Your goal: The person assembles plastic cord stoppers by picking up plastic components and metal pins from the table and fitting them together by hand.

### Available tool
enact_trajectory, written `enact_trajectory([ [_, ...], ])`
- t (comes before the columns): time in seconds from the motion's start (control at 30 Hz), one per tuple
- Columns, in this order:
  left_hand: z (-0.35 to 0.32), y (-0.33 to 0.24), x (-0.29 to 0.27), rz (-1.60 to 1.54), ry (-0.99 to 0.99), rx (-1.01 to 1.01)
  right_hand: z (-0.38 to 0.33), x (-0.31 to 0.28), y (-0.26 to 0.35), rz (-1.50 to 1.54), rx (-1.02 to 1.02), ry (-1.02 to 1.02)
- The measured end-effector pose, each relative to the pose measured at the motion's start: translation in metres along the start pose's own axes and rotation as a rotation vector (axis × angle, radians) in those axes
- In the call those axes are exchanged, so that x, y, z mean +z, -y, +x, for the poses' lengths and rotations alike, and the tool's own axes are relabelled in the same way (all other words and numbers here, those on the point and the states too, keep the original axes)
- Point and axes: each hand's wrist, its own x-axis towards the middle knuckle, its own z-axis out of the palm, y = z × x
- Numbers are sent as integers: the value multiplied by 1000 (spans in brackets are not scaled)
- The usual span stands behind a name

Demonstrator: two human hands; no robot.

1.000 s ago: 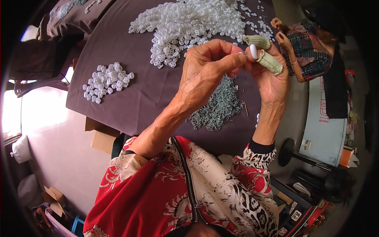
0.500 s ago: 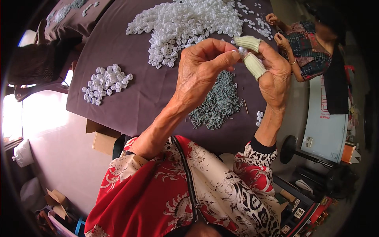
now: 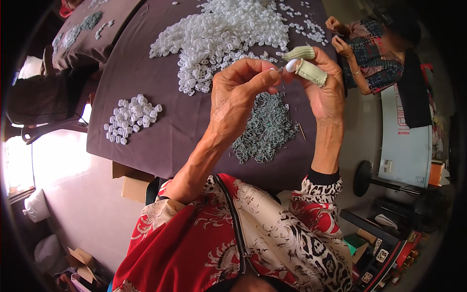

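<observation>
My left hand [image 3: 233, 92] is closed in a pinch on a thin, small metal piece [image 3: 280, 70], held up over the table. Facing it, my right hand [image 3: 325, 85] grips a small white plastic part [image 3: 291, 65] between thumb and finger. Pale ribbed finger covers [image 3: 311, 72] sit on two of its fingers. The fingertips of both hands nearly meet, and where the two pieces touch is too small to make out. Below lies a pile of thin grey-green pieces [image 3: 265, 129], like tiny screws or springs. Behind is a large heap of white plastic parts [image 3: 224, 29].
A smaller group of white parts [image 3: 130, 119] lies left on the dark tablecloth [image 3: 160, 141]. Beside the grey-green pile is a thin stick [image 3: 302, 131]. Another person [image 3: 374, 53] works at the right edge. A cardboard box [image 3: 134, 187] stands below the table's front edge.
Both hands have come slightly down and left in the picture. The white part shows more clearly in my right hand, and the left fingertips have drawn a little away from it.
</observation>
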Motion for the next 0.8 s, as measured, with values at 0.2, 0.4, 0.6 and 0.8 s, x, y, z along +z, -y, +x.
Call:
enact_trajectory([
  [0.2,-2,-1,3,14,-19,38,-3,11,2,-24,8,-31],
  [0.4,-1,1,0,33,-18,27,-7,10,1,-276,-42,-45],
  [0.6,2,4,-2,6,-16,11,-6,13,-8,-249,-80,-59],
  [0.8,2,6,-4,18,3,19,-4,2,-1,-352,46,41],
])
